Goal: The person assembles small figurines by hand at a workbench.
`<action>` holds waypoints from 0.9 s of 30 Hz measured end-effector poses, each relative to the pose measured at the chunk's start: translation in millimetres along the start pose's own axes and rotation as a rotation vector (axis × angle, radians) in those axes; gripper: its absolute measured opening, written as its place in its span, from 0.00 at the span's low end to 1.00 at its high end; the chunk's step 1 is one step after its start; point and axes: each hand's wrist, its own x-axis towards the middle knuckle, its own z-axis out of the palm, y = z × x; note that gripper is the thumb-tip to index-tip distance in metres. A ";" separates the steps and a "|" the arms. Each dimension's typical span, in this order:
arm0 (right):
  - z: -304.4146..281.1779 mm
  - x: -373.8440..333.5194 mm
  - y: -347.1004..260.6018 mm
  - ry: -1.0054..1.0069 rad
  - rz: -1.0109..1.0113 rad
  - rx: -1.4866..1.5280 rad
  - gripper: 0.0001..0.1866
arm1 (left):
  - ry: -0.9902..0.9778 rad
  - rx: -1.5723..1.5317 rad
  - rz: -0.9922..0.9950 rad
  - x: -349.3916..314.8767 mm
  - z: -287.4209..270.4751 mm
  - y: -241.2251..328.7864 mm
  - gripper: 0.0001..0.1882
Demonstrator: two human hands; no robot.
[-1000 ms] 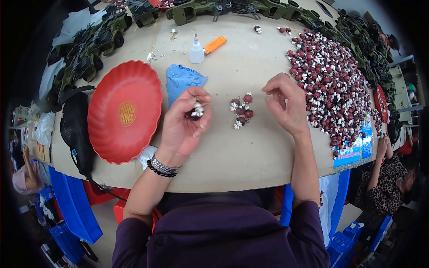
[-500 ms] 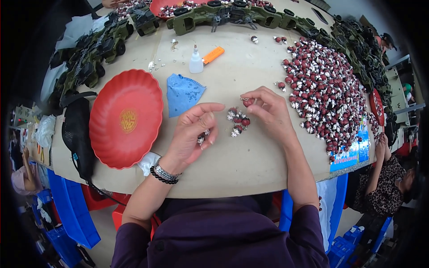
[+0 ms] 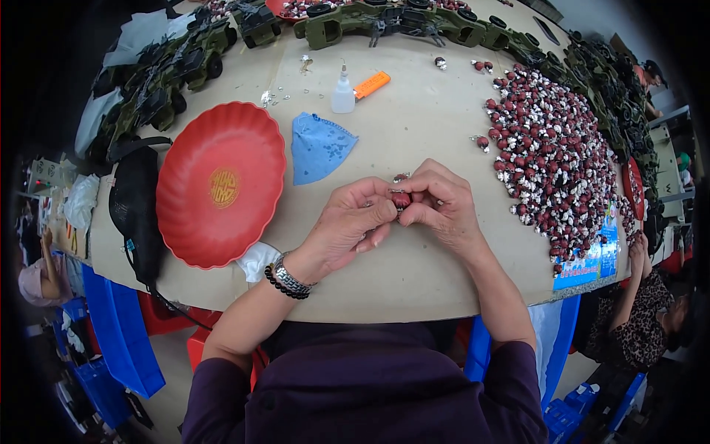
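A small dark red, round piece with a shiny metal bit on top (image 3: 401, 200) is pinched between both hands at the middle of the table. My left hand (image 3: 351, 218) grips it from the left with thumb and forefinger, its other fingers curled. From the right, my right hand (image 3: 449, 211) closes thumb and fingers on the same piece. A bit of another such piece (image 3: 401, 177) shows just behind the fingertips; the hands hide the rest there. To the right spreads a large heap of similar dark red and white pieces (image 3: 555, 148).
A red scalloped plate (image 3: 177, 222) lies at left, beside a black pouch (image 3: 133, 214). Farther back are a blue cloth (image 3: 322, 152), a small dropper bottle (image 3: 343, 95) and an orange tool (image 3: 372, 84). Green toy vehicles (image 3: 325, 33) line the far edge. Another person (image 3: 643, 311) sits at right.
My left hand has moved right and closed on the small round piece held in my right hand. The hands now meet over the loose pieces. The whole view has shifted slightly.
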 end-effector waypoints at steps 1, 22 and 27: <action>0.6 -0.8 1.0 0.001 0.001 0.000 0.23 | -0.008 -0.018 -0.010 0.3 0.1 -0.3 0.12; -40.1 5.5 -4.9 -0.280 0.222 -0.582 0.17 | 0.135 -0.136 0.094 4.6 2.4 6.8 0.13; -36.2 7.4 -9.1 -0.201 0.173 -0.530 0.16 | 0.058 -0.223 0.137 1.7 4.2 9.2 0.15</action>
